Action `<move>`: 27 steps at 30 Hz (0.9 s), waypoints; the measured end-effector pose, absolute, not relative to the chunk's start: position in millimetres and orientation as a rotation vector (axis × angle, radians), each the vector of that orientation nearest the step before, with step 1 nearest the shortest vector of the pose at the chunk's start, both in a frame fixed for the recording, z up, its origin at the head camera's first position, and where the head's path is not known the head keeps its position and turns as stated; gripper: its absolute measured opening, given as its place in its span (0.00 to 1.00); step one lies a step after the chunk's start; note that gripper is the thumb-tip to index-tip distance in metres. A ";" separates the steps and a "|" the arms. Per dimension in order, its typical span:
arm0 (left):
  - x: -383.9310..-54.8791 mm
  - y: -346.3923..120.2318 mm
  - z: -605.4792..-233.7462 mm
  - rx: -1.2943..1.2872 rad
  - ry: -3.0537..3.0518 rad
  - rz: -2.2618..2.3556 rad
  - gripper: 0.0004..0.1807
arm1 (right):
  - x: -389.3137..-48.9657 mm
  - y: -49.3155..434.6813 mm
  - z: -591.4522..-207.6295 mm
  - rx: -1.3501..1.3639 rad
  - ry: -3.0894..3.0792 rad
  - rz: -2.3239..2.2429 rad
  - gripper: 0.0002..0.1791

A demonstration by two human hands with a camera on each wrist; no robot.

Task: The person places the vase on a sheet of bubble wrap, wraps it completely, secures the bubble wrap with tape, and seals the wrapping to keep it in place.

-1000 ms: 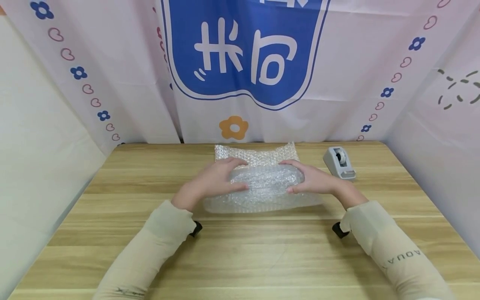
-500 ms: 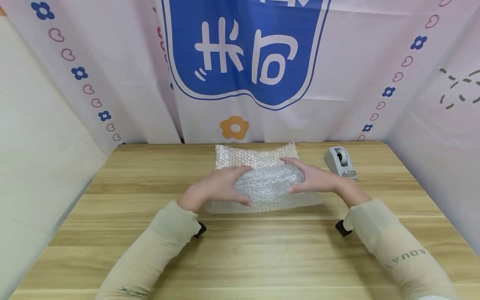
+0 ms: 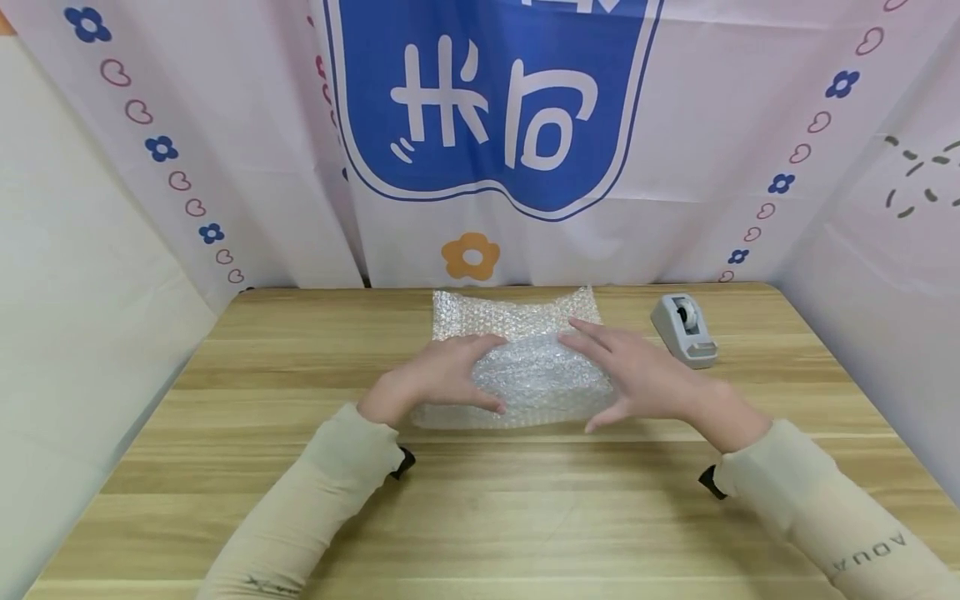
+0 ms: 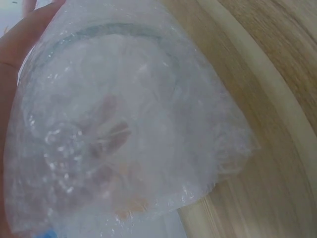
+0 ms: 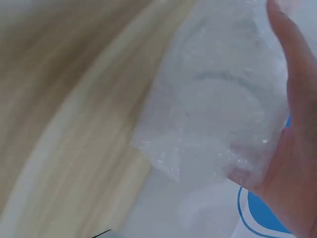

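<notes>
A clear bubble wrap bundle (image 3: 543, 375) lies across the back middle of the table, with a loose flap of wrap (image 3: 517, 317) spread behind it. Through the layers, in both wrist views, a curved, clear rim shows; what it belongs to I cannot tell. My left hand (image 3: 446, 375) holds the bundle's left end, thumb in front and fingers over the top. At the right end, my right hand (image 3: 648, 375) has its fingers stretched out and thumb spread wide. Its fingertips lie at the wrap, and one shows behind the plastic (image 5: 213, 124) in the right wrist view.
A grey tape dispenser (image 3: 684, 329) with a roll of tape stands at the back right, beyond my right hand. The wooden table (image 3: 480, 517) ends at a printed cloth (image 3: 405, 242) behind, with pale walls at both sides.
My left hand shifted slightly right and its thumb came lower on the bundle. My right hand has moved right and toward me, its fingers straightening. The bundle stays in about the same place.
</notes>
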State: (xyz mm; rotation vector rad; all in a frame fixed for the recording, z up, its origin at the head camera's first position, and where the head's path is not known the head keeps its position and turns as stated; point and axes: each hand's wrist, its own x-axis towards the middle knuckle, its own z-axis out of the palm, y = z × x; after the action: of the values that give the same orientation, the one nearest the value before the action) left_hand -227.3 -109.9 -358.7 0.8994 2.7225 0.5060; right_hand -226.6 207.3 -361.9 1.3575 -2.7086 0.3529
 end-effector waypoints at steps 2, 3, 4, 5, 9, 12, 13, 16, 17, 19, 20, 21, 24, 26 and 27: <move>-227.3 -109.2 -358.5 0.904 2.721 0.510 0.55 | -224.8 207.9 -365.7 1.364 -2.697 0.339 0.70; -227.1 -108.9 -358.5 0.907 2.721 0.512 0.55 | -224.1 208.1 -366.9 1.363 -2.691 0.337 0.70; -226.8 -108.7 -358.5 0.910 2.721 0.516 0.55 | -223.9 208.4 -368.2 1.355 -2.690 0.347 0.70; -226.4 -108.4 -358.3 0.915 2.721 0.521 0.55 | -223.8 208.4 -369.2 1.349 -2.690 0.356 0.70; -225.0 -109.5 -359.9 0.943 2.755 0.508 0.56 | -225.1 207.7 -370.1 1.338 -2.699 0.377 0.66; -223.0 -111.3 -360.8 0.979 2.823 0.468 0.56 | -227.2 206.2 -368.5 1.335 -2.708 0.391 0.64; -221.4 -112.1 -360.9 0.989 2.849 0.451 0.57 | -227.7 205.4 -368.1 1.337 -2.710 0.400 0.64; -216.4 -113.7 -359.6 1.029 2.935 0.398 0.57 | -230.0 203.3 -366.7 1.346 -2.716 0.425 0.63; -214.7 -113.8 -358.9 1.035 2.959 0.378 0.57 | -231.0 203.0 -366.4 1.351 -2.721 0.433 0.63; -211.5 -113.2 -357.1 1.056 2.994 0.351 0.57 | -233.8 203.1 -366.4 1.361 -2.731 0.445 0.62; -209.9 -112.5 -356.2 1.061 3.004 0.336 0.57 | -235.2 203.3 -366.1 1.365 -2.739 0.458 0.62; -208.4 -111.6 -355.4 1.058 3.003 0.328 0.58 | -236.8 203.7 -366.0 1.368 -2.748 0.472 0.63; -204.9 -108.5 -354.5 1.017 2.974 0.302 0.59 | -241.5 204.4 -365.5 1.365 -2.785 0.531 0.63; -203.8 -106.9 -355.2 0.974 2.944 0.300 0.60 | -244.2 204.3 -364.9 1.350 -2.819 0.573 0.64; -203.6 -106.3 -355.4 0.955 2.931 0.303 0.61 | -245.6 204.4 -365.0 1.341 -2.836 0.587 0.64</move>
State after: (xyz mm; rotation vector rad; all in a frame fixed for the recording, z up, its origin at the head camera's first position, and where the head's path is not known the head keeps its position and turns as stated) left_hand -203.6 -106.3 -355.4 0.9552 2.9312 0.3032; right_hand -245.6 204.4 -365.0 1.3408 -2.8358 0.5875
